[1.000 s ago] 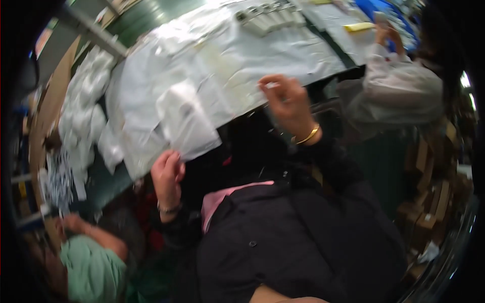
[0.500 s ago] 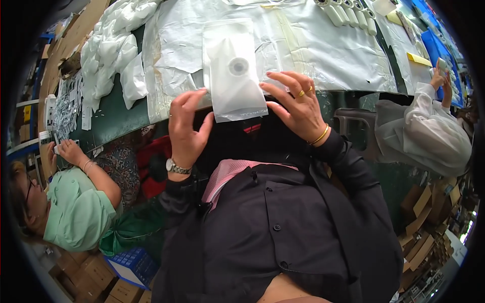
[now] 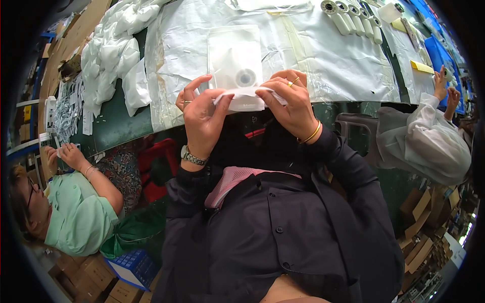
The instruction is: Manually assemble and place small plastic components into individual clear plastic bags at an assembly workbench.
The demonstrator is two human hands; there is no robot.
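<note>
A frosted white plastic bag (image 3: 233,48) lies at the near edge of the table, in front of my body. Through its film shows a round white part with a grey centre (image 3: 246,78). My left hand (image 3: 203,118) pinches the left end of the bag's near edge between thumb and forefinger. At the right end, my right hand (image 3: 293,108) grips the same edge with its thumb and fingers. Between the two hands that edge is turned up into a narrow fold. A strip of the bag hangs just below the fold.
White sheeting (image 3: 187,30) covers the table. White cylindrical parts (image 3: 353,20) stand in a row at the far right. Crumpled white bags (image 3: 113,55) are heaped at the left. One co-worker in green (image 3: 81,212) sits left, another in white (image 3: 424,136) right.
Both hands have closed on the bag's near edge, which hung flat between them before, and folded it up. The round part sits slightly nearer to me.
</note>
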